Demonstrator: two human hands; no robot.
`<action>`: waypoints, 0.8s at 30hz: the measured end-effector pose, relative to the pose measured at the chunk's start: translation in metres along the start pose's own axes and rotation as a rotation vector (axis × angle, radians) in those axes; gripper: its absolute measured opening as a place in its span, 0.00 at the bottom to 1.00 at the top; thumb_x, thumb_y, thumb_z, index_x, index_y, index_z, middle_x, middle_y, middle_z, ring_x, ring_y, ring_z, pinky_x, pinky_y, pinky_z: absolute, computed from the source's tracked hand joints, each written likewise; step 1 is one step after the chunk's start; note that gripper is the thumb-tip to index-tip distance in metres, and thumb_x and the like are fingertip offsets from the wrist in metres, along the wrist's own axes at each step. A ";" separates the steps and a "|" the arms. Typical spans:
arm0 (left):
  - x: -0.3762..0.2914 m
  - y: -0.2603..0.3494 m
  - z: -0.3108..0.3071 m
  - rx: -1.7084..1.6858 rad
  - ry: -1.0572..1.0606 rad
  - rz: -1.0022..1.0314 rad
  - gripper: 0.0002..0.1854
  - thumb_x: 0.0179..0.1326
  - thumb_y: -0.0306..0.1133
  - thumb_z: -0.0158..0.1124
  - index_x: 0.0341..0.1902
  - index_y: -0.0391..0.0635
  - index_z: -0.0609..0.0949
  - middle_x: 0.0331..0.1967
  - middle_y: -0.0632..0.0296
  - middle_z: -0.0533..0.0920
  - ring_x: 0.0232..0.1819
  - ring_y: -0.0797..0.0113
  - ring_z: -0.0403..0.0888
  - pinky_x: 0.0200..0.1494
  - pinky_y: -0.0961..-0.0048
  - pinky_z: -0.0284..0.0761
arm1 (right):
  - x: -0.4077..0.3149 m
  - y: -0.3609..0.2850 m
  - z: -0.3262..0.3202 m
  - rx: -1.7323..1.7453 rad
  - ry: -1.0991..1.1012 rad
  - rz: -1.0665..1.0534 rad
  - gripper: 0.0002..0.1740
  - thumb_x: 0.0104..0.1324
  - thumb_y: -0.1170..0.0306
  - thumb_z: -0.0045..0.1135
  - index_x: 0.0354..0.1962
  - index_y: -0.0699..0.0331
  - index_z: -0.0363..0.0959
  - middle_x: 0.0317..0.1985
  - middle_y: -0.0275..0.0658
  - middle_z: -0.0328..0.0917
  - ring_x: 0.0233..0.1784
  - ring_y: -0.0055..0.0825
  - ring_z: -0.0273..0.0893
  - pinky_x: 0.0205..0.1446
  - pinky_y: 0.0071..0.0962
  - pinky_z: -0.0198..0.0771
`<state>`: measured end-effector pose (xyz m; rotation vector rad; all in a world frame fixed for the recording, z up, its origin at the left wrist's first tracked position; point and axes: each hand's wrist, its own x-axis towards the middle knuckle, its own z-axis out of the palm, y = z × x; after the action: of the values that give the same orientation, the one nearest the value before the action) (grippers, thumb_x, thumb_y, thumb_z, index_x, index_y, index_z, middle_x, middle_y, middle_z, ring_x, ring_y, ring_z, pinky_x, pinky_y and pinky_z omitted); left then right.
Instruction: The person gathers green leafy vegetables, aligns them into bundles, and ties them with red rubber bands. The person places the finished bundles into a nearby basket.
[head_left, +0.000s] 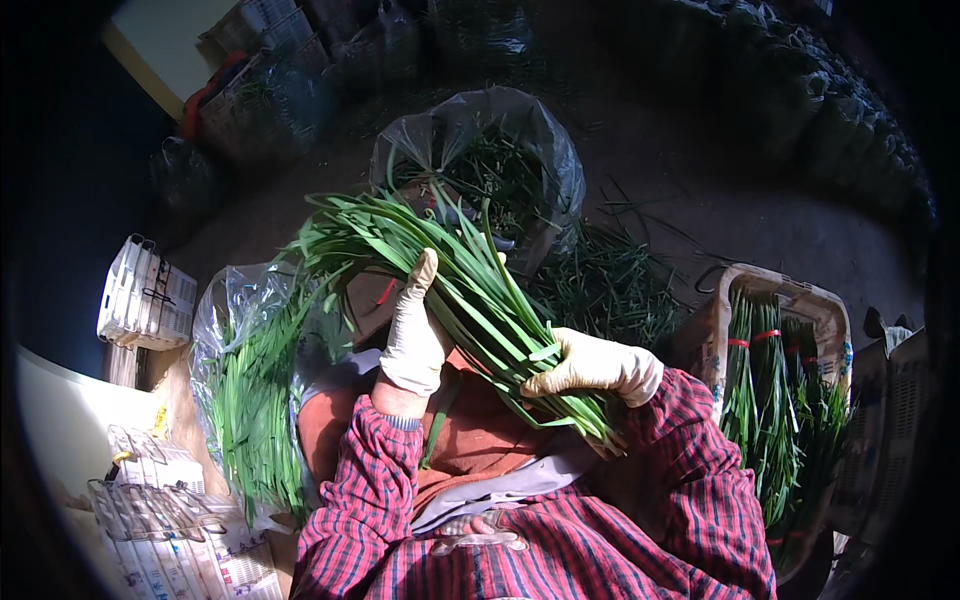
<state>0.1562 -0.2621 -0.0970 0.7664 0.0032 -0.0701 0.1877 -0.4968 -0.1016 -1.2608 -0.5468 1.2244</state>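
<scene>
A thick bunch of loose garlic chives (465, 292) slants across my lap, held in both hands. My left hand (416, 341), in a cream glove, supports the middle of the bunch from below with the thumb raised along its near side. Closer to the pale stem ends, my right hand (592, 367) grips the bunch, its thumb lying over the leaves. The leaf tips droop to the far left. Under the bunch an orange-brown cloth (480, 439) covers my lap. Fingers beneath the leaves are mostly hidden.
More chives (255, 405) fill a clear plastic bag at left. A plastic crate (814, 289) at right holds chive bundles tied with red bands. Ahead stand a bag of trimmings (502, 172) and a heap of leaf scraps (607, 281). White baskets (150, 296) sit at far left.
</scene>
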 end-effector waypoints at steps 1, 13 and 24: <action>0.001 0.000 0.003 0.027 0.123 0.049 0.29 0.68 0.49 0.61 0.63 0.40 0.75 0.50 0.57 0.82 0.54 0.57 0.81 0.58 0.55 0.79 | 0.001 0.000 -0.001 -0.029 0.009 0.027 0.26 0.61 0.67 0.72 0.55 0.62 0.75 0.46 0.28 0.82 0.48 0.16 0.75 0.56 0.25 0.71; -0.017 0.023 0.013 -0.065 0.401 0.437 0.15 0.74 0.45 0.52 0.33 0.51 0.72 0.24 0.71 0.66 0.29 0.71 0.69 0.47 0.63 0.76 | 0.006 0.067 -0.016 1.076 0.712 -0.647 0.17 0.76 0.54 0.51 0.38 0.58 0.74 0.20 0.25 0.66 0.22 0.21 0.65 0.41 0.28 0.70; -0.043 0.058 0.022 -0.333 0.032 0.705 0.20 0.74 0.40 0.52 0.23 0.56 0.62 0.18 0.76 0.58 0.20 0.79 0.53 0.33 0.77 0.56 | -0.036 0.133 -0.066 0.600 1.046 -0.207 0.16 0.74 0.53 0.52 0.41 0.58 0.74 0.20 0.23 0.62 0.18 0.14 0.57 0.22 0.20 0.55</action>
<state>0.1160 -0.2334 -0.0395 0.4025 -0.2194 0.5995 0.1822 -0.5766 -0.2319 -1.0926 0.4260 0.3698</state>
